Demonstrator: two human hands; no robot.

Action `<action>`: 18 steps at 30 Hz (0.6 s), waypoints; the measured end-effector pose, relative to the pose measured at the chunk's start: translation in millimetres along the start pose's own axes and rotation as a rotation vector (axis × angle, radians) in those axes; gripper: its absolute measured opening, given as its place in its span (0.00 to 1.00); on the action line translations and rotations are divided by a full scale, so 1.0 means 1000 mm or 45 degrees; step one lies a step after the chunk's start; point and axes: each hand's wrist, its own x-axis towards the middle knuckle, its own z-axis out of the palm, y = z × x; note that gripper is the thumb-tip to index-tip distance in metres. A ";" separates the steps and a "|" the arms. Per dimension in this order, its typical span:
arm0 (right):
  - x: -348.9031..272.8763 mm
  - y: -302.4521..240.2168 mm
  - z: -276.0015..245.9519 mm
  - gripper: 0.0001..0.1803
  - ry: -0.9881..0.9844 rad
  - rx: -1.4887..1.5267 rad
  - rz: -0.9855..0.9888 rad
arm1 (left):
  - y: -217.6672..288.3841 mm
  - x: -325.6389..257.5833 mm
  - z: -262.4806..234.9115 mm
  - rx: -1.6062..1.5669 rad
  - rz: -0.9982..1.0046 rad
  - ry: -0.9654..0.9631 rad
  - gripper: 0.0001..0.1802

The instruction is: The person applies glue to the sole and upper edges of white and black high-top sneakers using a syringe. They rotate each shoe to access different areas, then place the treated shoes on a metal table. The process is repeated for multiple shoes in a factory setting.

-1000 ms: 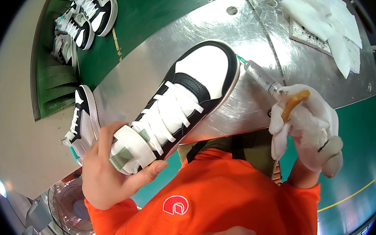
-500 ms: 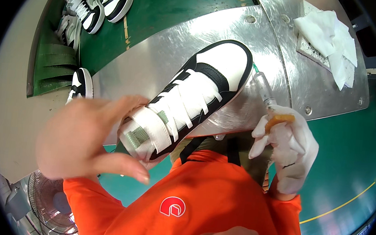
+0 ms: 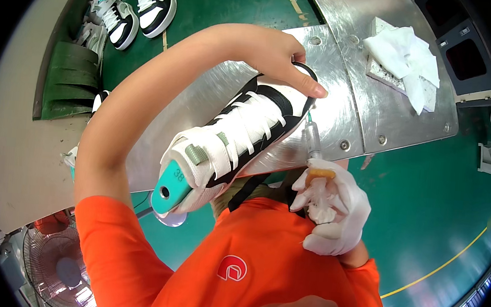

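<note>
A white and black sneaker [image 3: 223, 143] with white laces lies slantwise before me, toe pointing up and right. A turquoise shoe last [image 3: 169, 189] sticks out of its heel opening. My bare left hand [image 3: 279, 55] reaches over the toe and grips it; the thumb presses the toe's right edge, and the other fingers are mostly hidden. In a white glove, my right hand [image 3: 345, 210] is closed round a clear syringe [image 3: 312, 138]. The syringe's thin green tip meets the shoe's edge near the toe. A yellow-brown piece [image 3: 321, 173] sits at the gloved fingers.
Beneath the shoe is a metal table [image 3: 341, 112]. White cloths [image 3: 406, 53] lie on a speckled slab at the right. More sneakers [image 3: 156, 8] stand on a green belt [image 3: 211, 6] at the far left. A fan [image 3: 55, 260] is at the lower left.
My left hand has gone from the heel end to the toe and taken hold there, uncovering the last. My right hand and syringe have shifted left along with the shoe's toe.
</note>
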 end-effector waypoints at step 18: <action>0.125 -0.078 0.040 0.44 -0.473 0.014 0.114 | -0.091 -0.147 0.065 -1.560 0.595 1.797 0.30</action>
